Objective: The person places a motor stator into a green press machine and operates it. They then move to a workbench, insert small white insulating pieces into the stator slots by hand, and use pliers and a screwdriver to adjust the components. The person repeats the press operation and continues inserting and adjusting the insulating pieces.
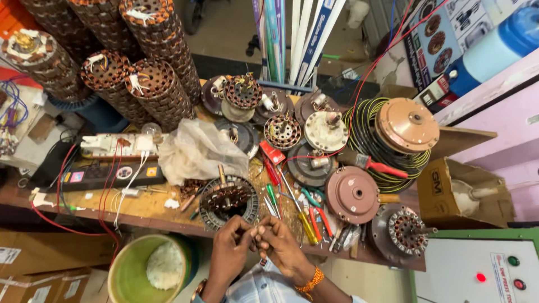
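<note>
Hands meet at the near edge of the workbench (140, 210), close to the body. Left hand (229, 247) and right hand (281, 247) touch at the fingertips, w/ fingers pressed together on sth very small between them. It may be a thin wire, but it is too small to tell. An orange band sits on the right wrist.

Just past the hands, at the near edge, lies a round fan motor core (228, 199) w/ a shaft sticking up. It is not held. To its right lie screwdrivers (303, 216) w/ yellow, green and red handles, then a brown round motor cover (352, 194). A clear plastic bag (196, 151) lies behind the core, twd the middle. Tall stacks of motor cores (157, 67) stand at the far left corner. A coil of yellow and green wire (365, 140) sits at the right side, w/ another round cover on top. A green bucket (147, 269) stands on the floor below the near edge, left of the hands.

What could go wrong, I think: the tiny thing could slip from the pinch and drop off the edge, maybe into the bucket or onto the floor, b/c the hands hang right over the edge. A hard pull could also snap a thin wire.
</note>
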### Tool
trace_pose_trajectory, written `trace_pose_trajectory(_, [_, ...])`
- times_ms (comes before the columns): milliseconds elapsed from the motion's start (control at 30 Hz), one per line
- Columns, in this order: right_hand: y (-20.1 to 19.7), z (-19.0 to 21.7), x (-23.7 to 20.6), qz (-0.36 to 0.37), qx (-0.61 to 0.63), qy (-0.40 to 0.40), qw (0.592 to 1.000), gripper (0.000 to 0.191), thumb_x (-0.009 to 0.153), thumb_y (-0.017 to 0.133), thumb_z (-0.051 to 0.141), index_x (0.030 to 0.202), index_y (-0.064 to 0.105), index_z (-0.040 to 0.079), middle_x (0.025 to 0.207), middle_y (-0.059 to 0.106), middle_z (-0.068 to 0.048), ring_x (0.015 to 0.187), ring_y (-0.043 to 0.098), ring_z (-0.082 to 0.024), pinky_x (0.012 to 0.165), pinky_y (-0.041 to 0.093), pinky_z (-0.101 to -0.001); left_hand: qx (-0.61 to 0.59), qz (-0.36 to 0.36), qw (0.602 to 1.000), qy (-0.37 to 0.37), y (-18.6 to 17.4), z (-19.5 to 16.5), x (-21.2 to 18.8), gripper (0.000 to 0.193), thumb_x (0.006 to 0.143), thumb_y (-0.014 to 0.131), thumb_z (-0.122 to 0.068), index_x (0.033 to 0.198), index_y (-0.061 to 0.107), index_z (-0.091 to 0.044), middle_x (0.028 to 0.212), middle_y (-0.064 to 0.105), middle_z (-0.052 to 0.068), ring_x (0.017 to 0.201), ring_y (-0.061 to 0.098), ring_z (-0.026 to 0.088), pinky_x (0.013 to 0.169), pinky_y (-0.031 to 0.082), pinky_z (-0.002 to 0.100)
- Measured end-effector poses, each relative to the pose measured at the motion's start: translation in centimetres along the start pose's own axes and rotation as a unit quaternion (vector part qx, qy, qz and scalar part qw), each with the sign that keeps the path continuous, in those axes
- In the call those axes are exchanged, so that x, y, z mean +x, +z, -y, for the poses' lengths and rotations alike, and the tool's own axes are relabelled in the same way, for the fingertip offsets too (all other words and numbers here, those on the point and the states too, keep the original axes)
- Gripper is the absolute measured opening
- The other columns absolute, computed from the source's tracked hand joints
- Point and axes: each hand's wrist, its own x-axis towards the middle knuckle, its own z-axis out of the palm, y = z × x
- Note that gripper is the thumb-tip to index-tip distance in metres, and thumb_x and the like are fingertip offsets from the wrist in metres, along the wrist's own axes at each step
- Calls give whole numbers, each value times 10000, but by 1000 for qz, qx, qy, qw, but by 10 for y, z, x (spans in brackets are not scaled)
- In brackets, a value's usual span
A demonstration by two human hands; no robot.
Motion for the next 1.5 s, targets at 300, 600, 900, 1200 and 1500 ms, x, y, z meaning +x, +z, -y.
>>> trace_pose_trajectory(300, [-38,4,0,34,92,157,983,129,976,679,73,1045,571,53,899,738,-133,635,670,-77,556,553,-201,-90,146,985,15,-26,-7,8,231,778,759,55,1000,768,-8,1048,723,50,787,731,99,489,575,226])
trace_pose_trajectory(600, [3,1,-16,105,66,103,987,167,1020,700,91,1044,548,25,920,706,-69,674,618,-45,535,483,-163,53,110,987,106,-48,-39,-10,138,783,790,4,915,756,-18,849,716,82,728,722,171,603,563,290])
trace_pose_trajectory(900, [19,-7,-18,5,-93,-27,995,123,959,715,53,1021,630,-12,957,755,-153,758,669,-167,667,550,-304,147,76,955,246,-68,12,-21,350,900,752,-111,1231,663,-44,1253,664,212,1225,621,409,1064,505,488])
trace_pose_trajectory(1200, [70,28,39,-110,-591,-435,670,173,908,719,-114,1039,695,-4,1109,707,-160,936,718,-216,772,610,-328,127,-16,946,298,-96,37,60,647,807,886,-97,1365,563,-47,1299,572,192,1270,537,372,1090,465,480])
trace_pose_trajectory(1500, [34,7,81,-79,-655,-523,540,184,903,772,-93,1059,721,-12,1029,730,-130,896,734,-256,758,596,-336,131,26,963,232,-69,57,74,418,897,802,36,1251,590,-35,1197,665,178,1163,637,399,971,500,474])
